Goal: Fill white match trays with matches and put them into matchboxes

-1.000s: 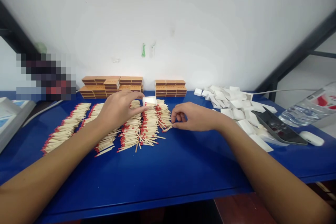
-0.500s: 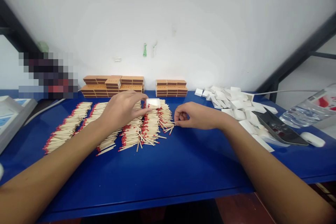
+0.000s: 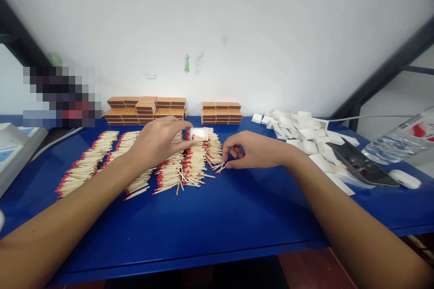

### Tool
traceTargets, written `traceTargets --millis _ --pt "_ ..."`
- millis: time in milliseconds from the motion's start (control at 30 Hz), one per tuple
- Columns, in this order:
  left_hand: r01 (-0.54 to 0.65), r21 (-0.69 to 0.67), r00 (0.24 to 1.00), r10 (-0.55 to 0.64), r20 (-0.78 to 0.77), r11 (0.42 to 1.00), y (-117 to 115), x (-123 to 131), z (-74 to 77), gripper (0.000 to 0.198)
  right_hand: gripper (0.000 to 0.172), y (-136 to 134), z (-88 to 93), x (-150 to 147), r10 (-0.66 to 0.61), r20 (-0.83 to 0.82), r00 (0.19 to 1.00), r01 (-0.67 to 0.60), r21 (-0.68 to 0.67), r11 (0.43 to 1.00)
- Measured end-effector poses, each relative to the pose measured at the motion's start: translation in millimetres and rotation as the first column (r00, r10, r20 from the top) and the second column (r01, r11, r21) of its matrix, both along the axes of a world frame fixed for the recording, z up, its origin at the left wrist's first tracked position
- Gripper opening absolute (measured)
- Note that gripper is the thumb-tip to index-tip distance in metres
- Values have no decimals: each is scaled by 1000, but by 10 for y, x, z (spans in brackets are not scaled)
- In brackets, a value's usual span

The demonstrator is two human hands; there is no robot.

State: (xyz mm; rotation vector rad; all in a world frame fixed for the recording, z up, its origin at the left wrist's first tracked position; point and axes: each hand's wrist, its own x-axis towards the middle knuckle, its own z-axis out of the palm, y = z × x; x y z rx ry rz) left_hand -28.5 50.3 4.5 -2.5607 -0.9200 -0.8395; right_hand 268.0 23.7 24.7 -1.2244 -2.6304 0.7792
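A blue table [image 3: 190, 235] runs across the view beneath a pale wall. Two bare forearms reach in from the lower corners, so the hands come near each other over the middle of it.

At the back stand stacks of brown boxes [image 3: 145, 113]; to the right lies a heap of white trays [image 3: 307, 134]. Rows of red-headed matches [image 3: 195, 162] stretch away from the viewer, each stick lying roughly crosswise, heads mostly to the left.

The left hand [image 3: 158, 141] arches over the rows, back upward. Its forefinger and thumb appear clamped on the left end of one small white tray [image 3: 199, 134], long side running left to right, above the matches.

The right hand [image 3: 251, 150] is the nearer to a few loose sticks [image 3: 219, 168] at the near end of the rightmost row. They lie just left of its fingertips, heads slanting left and toward the viewer, plain ends toward the fingers. Its wrist is low, fingers curled, thumb and forefinger close together; whether they grip a stick, I cannot tell.
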Motion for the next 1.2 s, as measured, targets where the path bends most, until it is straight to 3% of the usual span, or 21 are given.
traceTargets --millis 267,600,800,1200 --pt "12 8 1000 -12 4 1000 0 16 -11 38 9 16 -43 -49 32 23 999 -32 34 999" --pt "23 32 1000 -22 -12 999 3 6 -7 37 10 -7 13 -14 22 -14 1000 -22 -21 1000" --pt "39 39 999 -38 -14 998 11 6 -16 39 16 -17 32 -26 20 48 999 -16 -90 996" --pt "51 56 998 -49 -31 997 -5 7 -8 39 19 -11 6 -58 33 17 999 -32 -55 998"
